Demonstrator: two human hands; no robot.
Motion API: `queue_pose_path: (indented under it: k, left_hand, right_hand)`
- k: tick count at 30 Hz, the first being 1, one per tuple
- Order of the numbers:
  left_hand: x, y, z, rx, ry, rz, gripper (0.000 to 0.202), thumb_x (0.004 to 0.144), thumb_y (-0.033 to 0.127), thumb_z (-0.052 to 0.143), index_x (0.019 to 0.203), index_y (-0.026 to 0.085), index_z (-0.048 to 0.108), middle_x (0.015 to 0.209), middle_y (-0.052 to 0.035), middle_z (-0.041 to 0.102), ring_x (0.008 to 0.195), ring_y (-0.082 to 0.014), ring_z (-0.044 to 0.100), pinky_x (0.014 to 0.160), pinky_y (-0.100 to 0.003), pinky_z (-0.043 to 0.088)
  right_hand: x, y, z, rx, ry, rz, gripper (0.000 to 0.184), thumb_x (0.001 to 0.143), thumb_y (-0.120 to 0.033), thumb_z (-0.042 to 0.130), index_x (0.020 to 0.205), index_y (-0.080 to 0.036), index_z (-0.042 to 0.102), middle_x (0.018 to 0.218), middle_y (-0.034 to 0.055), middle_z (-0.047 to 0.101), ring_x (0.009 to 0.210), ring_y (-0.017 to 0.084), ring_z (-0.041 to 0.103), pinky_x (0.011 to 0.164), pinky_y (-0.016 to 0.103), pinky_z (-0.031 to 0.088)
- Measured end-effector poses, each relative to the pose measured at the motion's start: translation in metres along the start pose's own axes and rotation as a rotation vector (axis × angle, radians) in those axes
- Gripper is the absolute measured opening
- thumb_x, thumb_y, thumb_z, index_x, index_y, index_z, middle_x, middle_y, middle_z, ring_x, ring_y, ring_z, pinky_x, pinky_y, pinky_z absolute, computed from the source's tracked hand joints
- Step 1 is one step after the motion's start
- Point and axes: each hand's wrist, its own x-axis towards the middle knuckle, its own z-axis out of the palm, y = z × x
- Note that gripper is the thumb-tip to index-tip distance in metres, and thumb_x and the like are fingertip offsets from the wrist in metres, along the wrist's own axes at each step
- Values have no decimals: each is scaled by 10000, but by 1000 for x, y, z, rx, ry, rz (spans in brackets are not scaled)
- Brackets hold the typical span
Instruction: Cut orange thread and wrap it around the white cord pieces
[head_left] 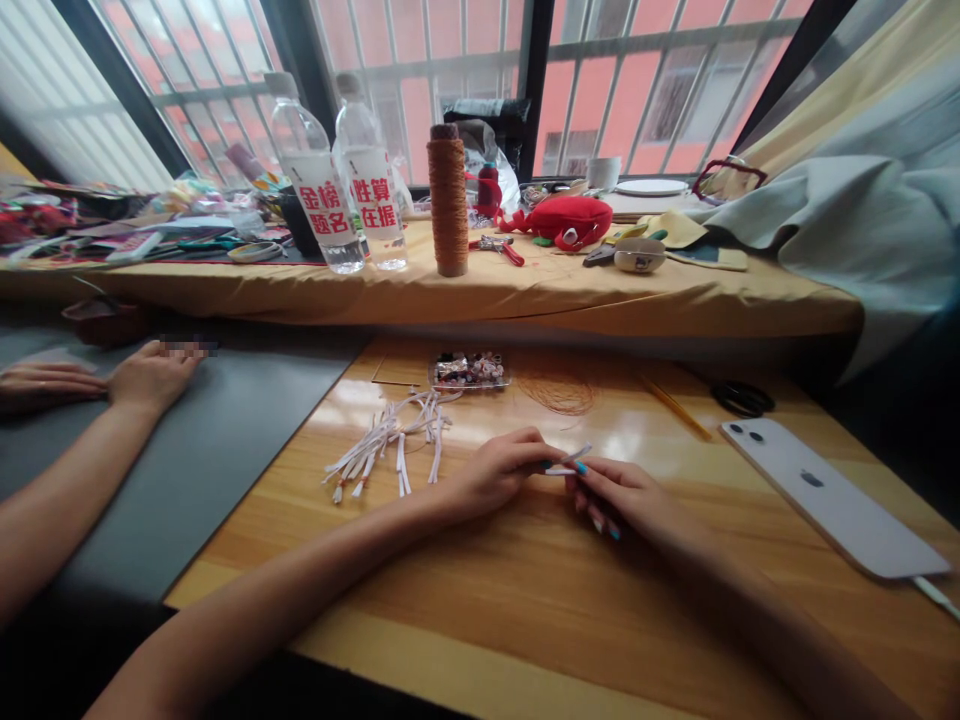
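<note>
Pinching a half-hidden strip (pixel 568 463), perhaps elastic: left hand (pixel 496 476), right hand (pixel 628 498)

Daylight enters through the window (pixel 525 80) at 12 o'clock. Glare streaks the tabletop (pixel 525 580) centre. Corners darken at 5 and 7 o'clock. Wide-angle bending at edges.

left hand (pixel 499 472): bare, plain
right hand (pixel 634 497): bright teal polish on the nails (pixel 582 467), right at the grip's tips
forearms (pixel 337 560): bare behind each grip, back to the frame edge
</note>
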Motion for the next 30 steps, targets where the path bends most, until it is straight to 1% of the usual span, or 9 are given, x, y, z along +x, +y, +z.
queue_pose_path:
  k: [2,5,7,9,13,19,23,25,30]
  left_hand:
    - [0,2,-1,2,2,-71,271,777,99,391,996,160,540,812,-29,547,736,-116,500,685,-211,397]
    - [1,5,-2,29,-6,-159,129,762,124,464,862,147,543,768,-13,565,705,-110,500,661,-200,391]
    - [2,6,-3,61,-34,-152,60,751,115,489,763,136,544,754,-14,573,707,-110,501,668,-198,386]
    - [2,5,-3,90,-49,-142,62,743,94,497,742,131,547,759,-18,580,715,-111,504,673,-195,384]
    - [3,2,-1,128,-65,-138,64,743,99,504,737,135,556,751,-17,585,701,-111,506,659,-194,386]
    - [2,0,-1,179,-82,-126,63,758,137,507,781,136,566,771,-14,598,714,-110,518,659,-192,392]
    - [2,0,-1,208,-83,-142,124,768,145,510,877,137,568,838,-33,616,757,-118,537,680,-201,399]
    - [2,-1,-1,214,-97,-104,101,771,155,516,845,137,583,837,-35,620,768,-117,541,701,-203,400]
    - [2,-2,-2,233,-102,-49,82,772,168,522,775,122,591,778,-31,603,734,-111,531,677,-196,402]
  right_hand:
    - [0,3,-1,-26,6,-11,355,676,-506,485,664,-152,502,537,-35,487,382,44,408,351,174,309]
    - [-1,6,0,-96,28,-19,313,721,-453,451,671,-148,505,541,-34,483,385,45,409,360,176,329]
    - [-1,8,0,-140,41,-26,284,750,-410,420,671,-150,502,531,-35,479,379,48,408,365,179,334]
    - [-2,8,1,-182,44,-31,265,775,-371,386,665,-154,493,505,-41,464,369,51,404,367,182,333]
    - [-4,8,1,-257,14,-54,237,802,-319,341,691,-163,481,496,-47,444,376,61,406,371,185,337]
    - [-8,5,-3,-327,-69,-60,234,817,-302,318,700,-162,466,533,-31,449,443,79,448,418,198,385]
    - [-9,1,-4,-362,-98,-87,179,794,-311,396,759,-162,488,606,-16,493,474,79,471,431,197,392]
    - [-9,0,-2,-358,-73,-58,213,798,-340,393,730,-163,491,568,-23,489,454,79,470,419,194,379]
    - [-4,2,3,-314,45,23,400,825,-441,288,600,-164,469,444,-37,455,368,73,442,387,197,351]
